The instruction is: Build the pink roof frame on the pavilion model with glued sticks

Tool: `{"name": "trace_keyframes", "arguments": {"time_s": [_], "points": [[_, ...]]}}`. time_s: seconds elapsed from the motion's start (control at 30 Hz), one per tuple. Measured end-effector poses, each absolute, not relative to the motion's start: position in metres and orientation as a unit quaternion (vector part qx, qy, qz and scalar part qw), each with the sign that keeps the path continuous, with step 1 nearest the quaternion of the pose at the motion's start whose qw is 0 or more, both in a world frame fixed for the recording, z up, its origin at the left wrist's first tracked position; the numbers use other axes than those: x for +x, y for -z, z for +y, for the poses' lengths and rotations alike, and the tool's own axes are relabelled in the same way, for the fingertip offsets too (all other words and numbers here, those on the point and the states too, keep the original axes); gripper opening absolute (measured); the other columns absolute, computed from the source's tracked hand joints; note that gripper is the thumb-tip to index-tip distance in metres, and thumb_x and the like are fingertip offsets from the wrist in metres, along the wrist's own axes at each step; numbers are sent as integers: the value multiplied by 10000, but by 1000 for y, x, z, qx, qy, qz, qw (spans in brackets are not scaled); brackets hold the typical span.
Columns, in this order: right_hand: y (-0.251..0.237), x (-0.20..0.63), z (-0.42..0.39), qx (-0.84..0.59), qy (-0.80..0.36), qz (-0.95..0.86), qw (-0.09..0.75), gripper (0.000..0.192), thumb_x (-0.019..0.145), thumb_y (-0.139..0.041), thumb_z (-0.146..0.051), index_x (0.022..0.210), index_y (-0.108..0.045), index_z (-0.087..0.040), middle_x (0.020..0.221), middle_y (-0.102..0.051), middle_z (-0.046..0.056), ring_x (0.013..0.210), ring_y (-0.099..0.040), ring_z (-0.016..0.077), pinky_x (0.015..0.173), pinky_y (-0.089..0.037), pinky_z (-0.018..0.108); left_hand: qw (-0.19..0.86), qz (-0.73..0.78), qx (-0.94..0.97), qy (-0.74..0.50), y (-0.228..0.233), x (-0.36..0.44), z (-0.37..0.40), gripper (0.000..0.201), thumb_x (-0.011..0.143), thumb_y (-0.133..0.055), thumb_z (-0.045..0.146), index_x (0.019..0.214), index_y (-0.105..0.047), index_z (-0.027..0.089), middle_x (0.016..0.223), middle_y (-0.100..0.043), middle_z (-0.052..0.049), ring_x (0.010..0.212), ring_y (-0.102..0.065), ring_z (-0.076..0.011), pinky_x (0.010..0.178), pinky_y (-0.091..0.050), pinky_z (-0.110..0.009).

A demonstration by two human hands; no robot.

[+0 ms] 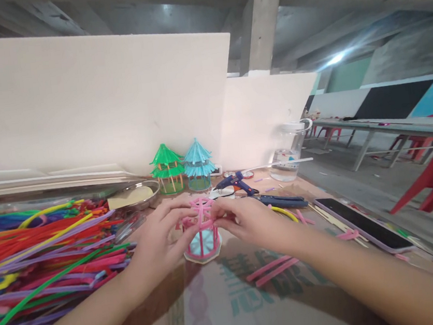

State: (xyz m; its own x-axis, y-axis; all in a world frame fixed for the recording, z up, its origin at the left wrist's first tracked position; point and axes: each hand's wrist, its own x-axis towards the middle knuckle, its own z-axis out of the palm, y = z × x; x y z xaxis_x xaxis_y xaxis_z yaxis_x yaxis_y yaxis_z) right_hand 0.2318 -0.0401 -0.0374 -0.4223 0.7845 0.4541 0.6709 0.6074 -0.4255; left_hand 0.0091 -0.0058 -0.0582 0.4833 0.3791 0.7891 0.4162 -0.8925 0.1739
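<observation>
From the head view, I saw both hands meeting over a small pink pavilion model (202, 232) that stood on the cardboard-covered bench (233, 306), just ahead of me and near the middle. My left hand (159, 242) cupped its left side with fingers loosely curled on the upper tier, and my right hand (246, 219) pinched the top frame from the right, thumb and forefinger nearly closed on a thin pink strand. I judged the model light and fragile: soft fuzzy wire over thin posts, apt to bend or come unstuck under pressure. The safest hold seemed to be the flat base disc or the posts low down, not the roof ribs. A heap of coloured pipe cleaners (35, 256) lay to the left, touching nothing I held. Behind it a shallow metal dish (138, 195) held what looked like a pale sheet; I could not tell more. A clear jar (289, 151) farther right seemed to hold a little clear liquid. Green (167, 168) and blue (198, 164) finished pavilions stood by the wall, a glue gun (236, 182) beside them.
</observation>
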Motion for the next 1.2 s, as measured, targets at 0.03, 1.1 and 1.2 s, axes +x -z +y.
{"name": "trace_keyframes", "arguments": {"time_s": [0.03,1.1,1.2], "points": [[37,232,-40,-433,-90,-839,318,98,899,-583,-113,918,-619,-202,836,-685,7,733,-599,139,659,-395,236,26,-228,-862,453,57,9,-7,105,947,-581,279,1015,-659,260,1104,-653,-30,1074,-622,-198,929,-509,-337],[36,232,-41,-436,-98,-842,303,105,902,-560,-102,947,-574,-196,850,-678,16,724,-603,146,642,-386,242,-35,-280,-878,386,60,12,-8,101,915,-549,276,1000,-591,240,1259,-528,-75,1263,-517,-255,1046,-454,-436],[36,232,-42,-443,-101,-840,297,92,906,-554,-111,938,-575,-194,841,-674,15,720,-603,148,638,-389,243,-35,-283,-881,377,57,13,-8,106,912,-544,286,955,-625,232,1253,-543,-73,1249,-529,-261,1035,-462,-426]]}}
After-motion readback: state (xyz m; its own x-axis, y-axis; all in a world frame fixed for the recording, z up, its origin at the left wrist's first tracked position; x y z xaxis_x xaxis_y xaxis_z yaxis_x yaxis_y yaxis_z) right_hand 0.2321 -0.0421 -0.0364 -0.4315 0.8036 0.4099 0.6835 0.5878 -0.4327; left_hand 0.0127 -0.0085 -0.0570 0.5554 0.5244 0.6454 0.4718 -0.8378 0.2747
